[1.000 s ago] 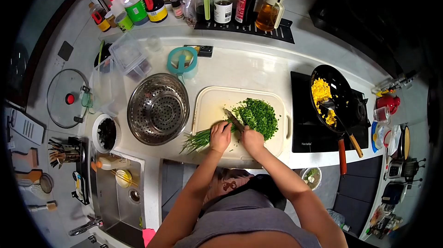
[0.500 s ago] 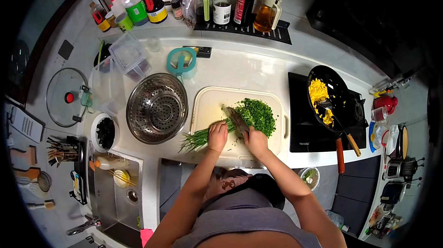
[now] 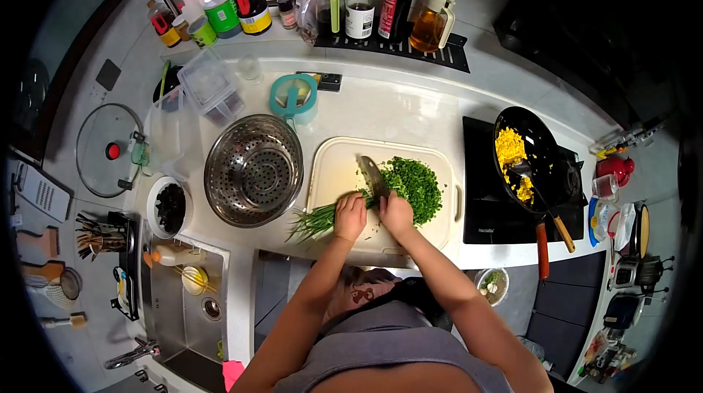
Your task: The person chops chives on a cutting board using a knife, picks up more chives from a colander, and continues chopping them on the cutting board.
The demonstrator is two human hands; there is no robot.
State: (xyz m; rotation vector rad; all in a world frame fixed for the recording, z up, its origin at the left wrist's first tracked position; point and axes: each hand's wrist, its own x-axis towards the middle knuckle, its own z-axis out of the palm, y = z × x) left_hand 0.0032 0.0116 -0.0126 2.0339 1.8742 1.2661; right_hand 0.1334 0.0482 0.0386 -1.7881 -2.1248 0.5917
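My left hand [image 3: 351, 216] is closed over a bunch of long green chives [image 3: 315, 222], pressing it onto the cream cutting board [image 3: 333, 155]. The loose ends stick out past the board's left side. In my right hand [image 3: 396, 213] is the handle of a kitchen knife [image 3: 373, 176], whose blade points away from me. The blade stands just right of my left fingers, at the cut end of the bunch. A heap of chopped chives [image 3: 417, 189] lies against the blade's right side. My fingers hide most of the knife handle.
Left of the board stands a steel colander [image 3: 220, 177], with a teal-lidded jug [image 3: 293, 100] behind it. A white bowl of dark pieces [image 3: 170, 207] sits near the sink [image 3: 167, 320]. On the right, a wok [image 3: 545, 140] of yellow scrambled egg [image 3: 510, 148] rests on the black stove [image 3: 480, 203].
The knife and my right hand have shifted slightly left, closer to my left hand, and the blade stands more upright in view. The whole view has moved slightly.
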